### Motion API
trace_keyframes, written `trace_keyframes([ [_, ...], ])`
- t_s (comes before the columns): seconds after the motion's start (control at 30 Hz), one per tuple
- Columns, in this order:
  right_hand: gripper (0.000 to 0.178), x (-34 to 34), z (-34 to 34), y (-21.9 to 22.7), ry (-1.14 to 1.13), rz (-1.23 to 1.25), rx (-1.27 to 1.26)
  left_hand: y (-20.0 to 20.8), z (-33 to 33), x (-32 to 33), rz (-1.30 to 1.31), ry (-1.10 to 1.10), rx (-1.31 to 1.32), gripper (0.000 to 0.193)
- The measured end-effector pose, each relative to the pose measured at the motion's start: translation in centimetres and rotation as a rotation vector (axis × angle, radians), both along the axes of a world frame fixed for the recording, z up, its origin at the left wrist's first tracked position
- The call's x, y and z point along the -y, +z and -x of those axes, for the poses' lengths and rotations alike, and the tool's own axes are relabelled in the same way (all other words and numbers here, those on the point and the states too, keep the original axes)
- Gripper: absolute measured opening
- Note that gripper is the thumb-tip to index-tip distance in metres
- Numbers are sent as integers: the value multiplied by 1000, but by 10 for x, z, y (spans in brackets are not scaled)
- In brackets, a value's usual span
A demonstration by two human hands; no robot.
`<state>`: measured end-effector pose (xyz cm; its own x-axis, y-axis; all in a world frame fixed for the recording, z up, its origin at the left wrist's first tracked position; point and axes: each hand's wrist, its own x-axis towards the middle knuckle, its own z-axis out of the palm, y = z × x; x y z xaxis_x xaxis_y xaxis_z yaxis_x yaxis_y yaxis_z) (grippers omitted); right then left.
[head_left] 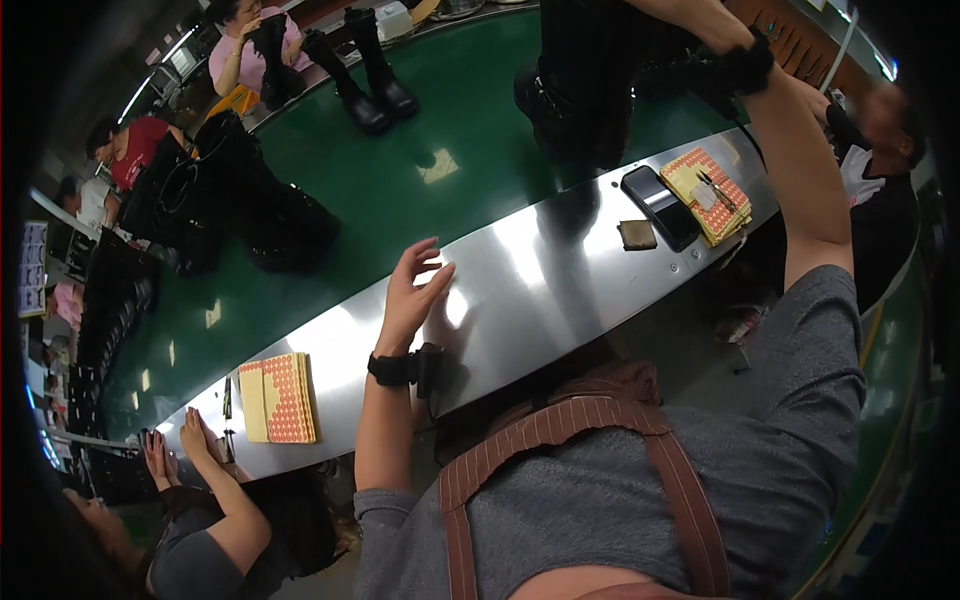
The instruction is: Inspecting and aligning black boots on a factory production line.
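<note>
My left hand (410,295) hovers over the metal strip of the table, fingers loosely bent and apart, with nothing in it. A dark band is round that wrist. My right hand (690,14) reaches up to the top edge of the view, and its fingers are cut off there. Close by it, tall black boots (590,95) stand on the green belt. Whether the right hand touches them cannot be seen. Right of the boots, a phone (660,207) lies beside a stack of yellow sheets with red round stickers (706,195).
A small brown square pad (637,235) lies left of the phone. More black boots (270,205) stand on the green belt (400,210) at left, and a pair (372,95) farther off. Another sticker stack (276,398) lies near a co-worker's hands (195,435). Another person (880,150) sits at right.
</note>
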<state>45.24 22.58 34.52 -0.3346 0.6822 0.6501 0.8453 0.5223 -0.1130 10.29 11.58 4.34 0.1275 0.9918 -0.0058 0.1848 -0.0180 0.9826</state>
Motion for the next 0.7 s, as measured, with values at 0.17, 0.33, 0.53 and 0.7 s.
trace_keyframes([
  [0.17,35,111,58,5,-69,216,-86,59,-64,32,-683,104,-264,128],
  [0.33,67,172,90,-43,582,-101,173,61,-85,61,-562,339,-322,131],
  [0.53,98,194,15,-88,477,-425,-572,39,-48,86,-466,367,-66,75],
  [0.7,102,187,16,-198,376,133,-726,32,-39,111,-416,531,40,12],
])
